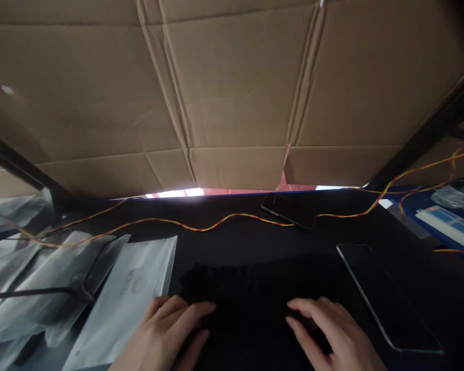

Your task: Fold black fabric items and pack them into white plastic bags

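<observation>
In the lower left of the frame, we have frosted, translucent plastic pouches (58, 288) lying loosely overlapped. Dark shapes show through some of them, too cloudy for us to name. The nearest one, a flat pale pouch with grey print (119, 293), lies beside our left hand (158, 335). At the right edge, a blue flat surface (412, 206) bears a white-and-blue rectangular item (450, 226) and clear crumpled plastic (448, 198).

At lower centre, a black, crinkled, soft-looking thing (247, 275) lies on the smooth black tabletop (212, 239), between our left hand and our right hand (338, 332). The fingers of both hands curl loosely at its sides, thumbs apart from forefingers; we cannot tell whether either grip has hold of it, since black merges into black.

To the right lies a glossy black rectangular panel with a thin pale rim (386, 296); a smaller dark glossy slab (290, 209) lies at centre, touched by a twisted red-and-yellow wire (212, 226). Creased brown cardboard (235, 93) fills the upper frame.
</observation>
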`<state>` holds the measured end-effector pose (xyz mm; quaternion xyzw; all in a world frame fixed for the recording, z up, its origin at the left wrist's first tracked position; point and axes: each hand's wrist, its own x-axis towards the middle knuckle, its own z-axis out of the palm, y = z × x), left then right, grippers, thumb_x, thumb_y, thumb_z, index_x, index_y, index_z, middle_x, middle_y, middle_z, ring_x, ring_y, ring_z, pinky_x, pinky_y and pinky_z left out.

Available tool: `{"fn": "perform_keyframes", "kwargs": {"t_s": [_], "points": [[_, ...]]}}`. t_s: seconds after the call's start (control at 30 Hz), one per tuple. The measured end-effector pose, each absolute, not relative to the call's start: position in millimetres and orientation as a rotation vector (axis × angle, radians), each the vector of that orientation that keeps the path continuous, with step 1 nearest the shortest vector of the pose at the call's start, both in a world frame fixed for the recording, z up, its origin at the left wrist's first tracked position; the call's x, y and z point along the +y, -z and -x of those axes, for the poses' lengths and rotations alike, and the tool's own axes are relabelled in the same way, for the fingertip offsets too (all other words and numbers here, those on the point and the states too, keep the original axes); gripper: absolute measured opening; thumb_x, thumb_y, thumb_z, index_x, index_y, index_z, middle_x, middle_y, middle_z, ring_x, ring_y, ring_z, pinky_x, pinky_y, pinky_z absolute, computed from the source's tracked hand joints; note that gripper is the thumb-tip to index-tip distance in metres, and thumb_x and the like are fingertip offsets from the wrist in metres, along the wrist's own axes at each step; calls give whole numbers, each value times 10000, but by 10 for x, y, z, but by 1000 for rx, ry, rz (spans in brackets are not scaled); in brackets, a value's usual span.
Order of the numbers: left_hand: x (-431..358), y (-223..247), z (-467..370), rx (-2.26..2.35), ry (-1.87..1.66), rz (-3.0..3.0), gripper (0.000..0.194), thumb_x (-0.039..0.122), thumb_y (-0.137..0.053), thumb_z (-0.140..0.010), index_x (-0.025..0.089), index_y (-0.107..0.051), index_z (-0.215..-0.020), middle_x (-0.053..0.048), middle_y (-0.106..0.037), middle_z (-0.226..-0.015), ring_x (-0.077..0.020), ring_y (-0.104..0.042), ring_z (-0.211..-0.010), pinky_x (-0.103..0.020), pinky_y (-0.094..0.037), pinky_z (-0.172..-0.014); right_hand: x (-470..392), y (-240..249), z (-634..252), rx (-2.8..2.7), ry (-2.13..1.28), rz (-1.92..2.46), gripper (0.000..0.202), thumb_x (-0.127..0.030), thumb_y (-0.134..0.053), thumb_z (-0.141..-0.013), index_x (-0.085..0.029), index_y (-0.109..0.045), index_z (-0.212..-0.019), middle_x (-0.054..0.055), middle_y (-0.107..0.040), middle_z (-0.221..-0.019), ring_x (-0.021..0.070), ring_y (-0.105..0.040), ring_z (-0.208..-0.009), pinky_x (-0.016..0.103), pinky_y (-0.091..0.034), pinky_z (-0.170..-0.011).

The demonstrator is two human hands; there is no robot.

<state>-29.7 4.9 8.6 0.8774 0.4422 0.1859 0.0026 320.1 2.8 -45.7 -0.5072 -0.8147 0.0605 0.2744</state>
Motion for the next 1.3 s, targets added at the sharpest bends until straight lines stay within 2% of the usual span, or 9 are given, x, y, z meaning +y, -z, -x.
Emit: {"fn": "perform_keyframes", "kwargs": {"t_s": [0.13,0.27,0.4,0.5,0.6,0.77,0.9,1.1,1.3], "points": [[126,-142,76,1531,-552,-2826,401,110,-518,-978,254,-692,-1309,-7,-831,-1034,-239,-800,-807,-374,-640,-678,98,526,-3022,-2192,-38,1423,224,-388,-530,-1135,-284,-713,-1211,58,-763,-1010,238,-800,-841,345,-680,-684],[111,-84,-176,1399,-558,-2896,475,48,-496,-959,302,-730,-1285,15,-831,-1209,-246,-807,-973,-396,-666,-800,110,485,-2996,-2227,-54,1389,228,-326,-519,-1131,-290,-719,-1233,72,-720,-1044,232,-779,-877,338,-681,-710],[100,156,-256,1232,-546,-3035,406,183,-538,-1074,317,-707,-1418,21,-773,-1433,-269,-767,-1236,-455,-660,-1006,105,447,-3053,-2308,-79,1348,255,-206,-568,-1087,-333,-765,-1186,70,-724,-1163,244,-767,-995,364,-689,-779],[129,350,-169,1242,-437,-3142,521,302,-588,-1094,289,-563,-1615,-25,-649,-1613,-334,-663,-1425,-527,-626,-1097,109,465,-3066,-2323,-80,1348,281,-167,-597,-1067,-351,-792,-1151,56,-735,-1220,248,-761,-1049,374,-692,-806],[137,406,-75,1223,-356,-3118,631,385,-623,-1100,286,-443,-1697,-27,-566,-1688,-332,-584,-1515,-540,-550,-1207,111,457,-3079,-2272,-105,1313,232,-247,-633,-1085,-368,-785,-1210,41,-742,-1211,228,-759,-1052,342,-688,-825],[97,166,-53,1174,-517,-3120,552,313,-594,-1114,202,-514,-1649,-51,-616,-1641,-305,-598,-1506,-538,-459,-1279,41,434,-3417,-1853,99,1503,331,-472,-576,-1112,-333,-698,-1387,80,-742,-1253,284,-762,-1105,422,-661,-872],[100,15,-222,1134,-539,-3142,483,204,-571,-1102,194,-592,-1584,-45,-636,-1618,-305,-615,-1488,-537,-515,-1235,-66,593,-3843,-1690,2,1945,556,-738,-607,-1009,-287,-703,-1322,77,-807,-1057,284,-795,-752,385,-616,-556],[168,343,-804,1152,-515,-3024,588,549,-570,-1124,226,-560,-1616,-71,-572,-1671,-380,-594,-1501,-564,-605,-1145,-18,684,-3853,-1726,-138,2027,546,-802,-595,-962,-280,-731,-1044,71,-817,-893,298,-809,-683,382,-623,-525],[214,631,-1009,1281,-421,-3000,888,772,-463,-1076,134,-436,-1694,-120,-430,-1758,-398,-463,-1599,-549,-522,-1225,83,384,-3572,-1642,44,1734,324,-598,-618,-1036,-285,-700,-1014,102,-817,-1275,316,-836,-1055,370,-694,-782]]}}
